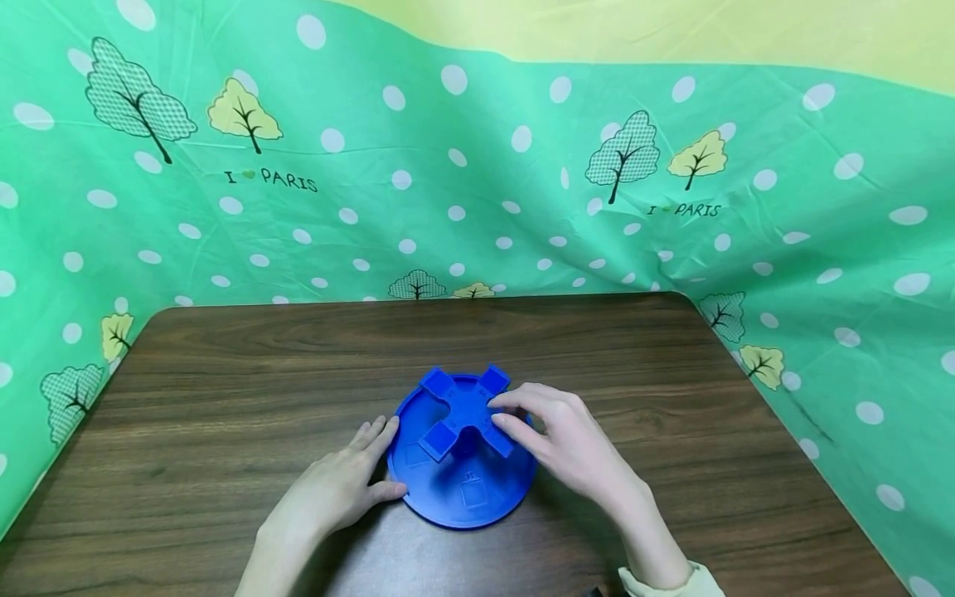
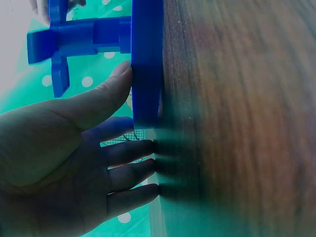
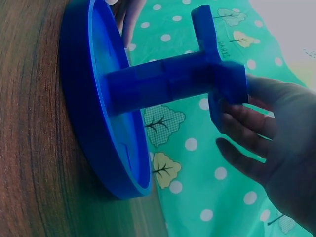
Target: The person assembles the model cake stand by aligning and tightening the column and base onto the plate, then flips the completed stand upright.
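A round blue base (image 1: pixel 507 489) with a raised rim lies flat on the table. From its middle rises a blue post (image 3: pixel 158 81), topped by a four-armed blue cross piece (image 1: pixel 468 406). At the base's left edge rests my left hand (image 1: pixel 328 493), thumb on the rim and fingers extended; in the left wrist view its fingertips reach the tabletop. My right hand (image 1: pixel 570 439) pinches the cross piece at its right side between thumb and fingers. In the right wrist view, part of those fingers is hidden behind one arm of the cross.
The dark wood-grain table (image 1: pixel 224 390) has rounded far corners. Behind and beside it hangs a green dotted cloth (image 1: pixel 448 191) with printed trees. A small dark object (image 1: pixel 593 592) shows at the bottom edge of the head view, too cut off to identify.
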The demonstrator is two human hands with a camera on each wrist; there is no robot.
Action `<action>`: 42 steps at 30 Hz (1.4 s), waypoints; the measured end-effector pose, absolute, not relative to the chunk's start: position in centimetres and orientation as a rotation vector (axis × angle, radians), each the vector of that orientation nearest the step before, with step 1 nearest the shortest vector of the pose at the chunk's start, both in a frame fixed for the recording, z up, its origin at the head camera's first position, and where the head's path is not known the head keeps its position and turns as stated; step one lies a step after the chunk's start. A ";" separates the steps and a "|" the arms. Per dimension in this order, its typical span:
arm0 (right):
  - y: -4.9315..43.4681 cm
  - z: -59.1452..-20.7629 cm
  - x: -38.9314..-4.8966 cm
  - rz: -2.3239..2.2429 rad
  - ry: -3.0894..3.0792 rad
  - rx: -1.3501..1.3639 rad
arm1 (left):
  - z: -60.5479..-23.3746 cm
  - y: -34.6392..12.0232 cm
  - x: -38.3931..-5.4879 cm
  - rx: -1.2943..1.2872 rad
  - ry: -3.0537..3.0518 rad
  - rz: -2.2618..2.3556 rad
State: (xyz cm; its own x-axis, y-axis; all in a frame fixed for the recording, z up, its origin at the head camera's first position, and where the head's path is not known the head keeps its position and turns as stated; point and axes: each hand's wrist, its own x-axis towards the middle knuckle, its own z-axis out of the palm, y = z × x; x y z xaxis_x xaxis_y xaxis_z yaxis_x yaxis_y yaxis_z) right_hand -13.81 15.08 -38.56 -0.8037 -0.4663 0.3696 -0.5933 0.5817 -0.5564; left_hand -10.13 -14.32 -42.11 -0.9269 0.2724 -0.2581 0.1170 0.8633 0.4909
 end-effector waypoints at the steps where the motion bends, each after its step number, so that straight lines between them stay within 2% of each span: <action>1: 15.1 -38.6 -13.8 1.023 -2.612 0.888 | -42.1 -14.3 -10.1 0.293 2.716 0.691; 19: 14.9 -38.6 -13.7 0.883 -2.738 0.792 | -42.2 -14.3 -10.2 0.290 2.718 0.697; 42: 14.9 -38.4 -13.8 0.975 -2.567 0.845 | -42.1 -14.3 -10.1 0.286 2.713 0.694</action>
State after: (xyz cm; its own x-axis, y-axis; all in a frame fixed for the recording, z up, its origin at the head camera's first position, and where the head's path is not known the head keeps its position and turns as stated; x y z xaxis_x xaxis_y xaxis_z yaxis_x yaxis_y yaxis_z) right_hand -13.77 14.92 -38.44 -0.7945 -0.4260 0.4328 -0.6059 0.6039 -0.5179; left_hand -10.12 -14.28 -42.10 -0.9271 0.2694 -0.2606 0.1113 0.8617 0.4950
